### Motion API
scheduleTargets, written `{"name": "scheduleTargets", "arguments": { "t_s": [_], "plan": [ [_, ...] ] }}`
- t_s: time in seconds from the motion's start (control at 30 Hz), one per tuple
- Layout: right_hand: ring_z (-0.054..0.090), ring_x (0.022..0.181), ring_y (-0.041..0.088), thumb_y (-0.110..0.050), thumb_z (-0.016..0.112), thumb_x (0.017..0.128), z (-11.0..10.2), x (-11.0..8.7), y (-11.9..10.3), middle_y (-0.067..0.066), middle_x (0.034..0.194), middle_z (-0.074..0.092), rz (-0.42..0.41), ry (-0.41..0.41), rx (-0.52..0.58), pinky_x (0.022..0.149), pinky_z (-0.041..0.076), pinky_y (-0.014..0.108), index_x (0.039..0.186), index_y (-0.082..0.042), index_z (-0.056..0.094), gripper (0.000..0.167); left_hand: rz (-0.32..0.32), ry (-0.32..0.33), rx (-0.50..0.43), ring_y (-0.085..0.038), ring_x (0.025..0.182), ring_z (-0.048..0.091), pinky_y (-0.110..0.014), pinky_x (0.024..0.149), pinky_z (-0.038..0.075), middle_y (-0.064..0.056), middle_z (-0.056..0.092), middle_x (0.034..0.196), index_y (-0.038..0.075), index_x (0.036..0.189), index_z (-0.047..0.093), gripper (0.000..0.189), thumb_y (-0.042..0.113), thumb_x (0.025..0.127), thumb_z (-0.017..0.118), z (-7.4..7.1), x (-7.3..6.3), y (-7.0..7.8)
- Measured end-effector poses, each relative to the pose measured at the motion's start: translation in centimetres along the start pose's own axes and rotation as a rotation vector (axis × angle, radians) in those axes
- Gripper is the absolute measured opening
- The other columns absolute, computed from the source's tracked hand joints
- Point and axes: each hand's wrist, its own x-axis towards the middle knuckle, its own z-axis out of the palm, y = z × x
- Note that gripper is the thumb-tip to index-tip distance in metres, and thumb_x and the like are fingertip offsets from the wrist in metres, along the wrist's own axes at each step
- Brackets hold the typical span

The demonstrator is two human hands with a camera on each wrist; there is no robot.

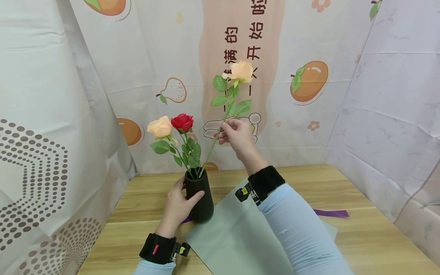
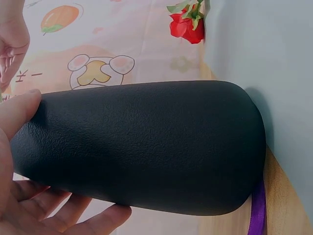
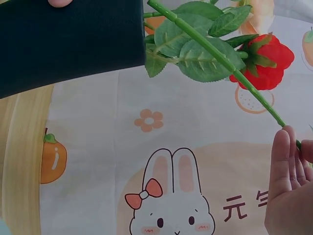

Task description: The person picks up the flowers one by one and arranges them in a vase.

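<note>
A black vase [image 1: 201,200] stands upright on the table, gripped by my left hand [image 1: 179,204] with the thumb on one side and fingers round the other. It holds a peach rose [image 1: 160,127] and a red rose [image 1: 182,122]. Up and to the right, my right hand [image 1: 238,136] pinches the green stem of a second peach rose [image 1: 241,71] between thumb and fingers. That stem slants down to the vase's mouth; how far it reaches inside, I cannot tell. The right wrist view shows the pinched stem [image 3: 220,58] crossing in front of the leaves.
Sage-green wrapping paper [image 1: 240,229] lies on the wooden table [image 1: 117,236], partly beneath my right arm. A purple ribbon [image 1: 331,213] shows at right and near the vase's base. Another red rose [image 2: 187,24] appears beyond the vase in the left wrist view. A printed curtain [image 1: 144,57] hangs behind.
</note>
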Motion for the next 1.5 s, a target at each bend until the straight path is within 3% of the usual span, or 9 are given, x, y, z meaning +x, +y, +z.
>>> {"name": "scheduleTargets", "arguments": {
  "t_s": [0.27,0.63,0.97,1.3,1.5],
  "plan": [
    [0.067,0.067,0.016,-0.011,0.06,0.104,0.3,-0.1,0.5,0.019,0.088,0.068,0.025,0.005,-0.015,0.067,0.061,0.031,0.111,0.009,0.064,0.022,-0.007,0.0,-0.004,-0.034,0.126,0.056,-0.053,0.087,0.057,-0.014,0.057,0.14,0.007,0.148,0.049,0.077,0.039,0.086,0.083,0.0,-0.1,0.2],
    [0.067,0.067,0.016,-0.009,0.062,0.102,0.3,-0.3,1.0,0.015,0.082,0.068,0.0,0.001,-0.087,0.067,0.061,0.032,0.104,0.007,0.067,0.018,-0.013,-0.006,-0.011,-0.034,0.127,0.055,-0.053,0.088,0.056,-0.015,0.056,0.141,0.007,0.149,0.047,0.077,0.037,0.087,0.083,-0.1,-0.1,0.3],
    [0.068,0.072,0.019,-0.012,0.061,0.104,0.1,-0.9,2.0,0.025,0.096,0.07,-0.009,-0.027,-0.146,0.069,0.061,0.033,0.103,0.005,0.068,0.019,-0.017,-0.002,-0.01,-0.035,0.128,0.055,-0.053,0.088,0.056,-0.016,0.055,0.141,0.006,0.148,0.047,0.077,0.036,0.087,0.083,-0.2,-0.1,0.3],
    [0.07,0.084,0.04,-0.013,0.062,0.103,0.4,-1.5,2.9,0.015,0.086,0.071,-0.01,-0.058,-0.187,0.07,0.061,0.035,0.102,0.004,0.069,0.018,-0.01,-0.001,-0.005,-0.035,0.126,0.055,-0.054,0.088,0.056,-0.015,0.056,0.14,0.008,0.148,0.048,0.077,0.039,0.087,0.083,-0.1,-0.1,0.0],
    [0.071,0.077,0.028,-0.012,0.062,0.103,0.4,-1.8,3.4,0.015,0.084,0.071,-0.019,-0.069,-0.203,0.07,0.062,0.036,0.1,0.004,0.069,0.018,0.0,0.003,-0.007,-0.035,0.126,0.056,-0.054,0.088,0.056,-0.015,0.056,0.14,0.007,0.148,0.048,0.078,0.04,0.086,0.083,0.0,-0.1,-0.1]
  ]
}}
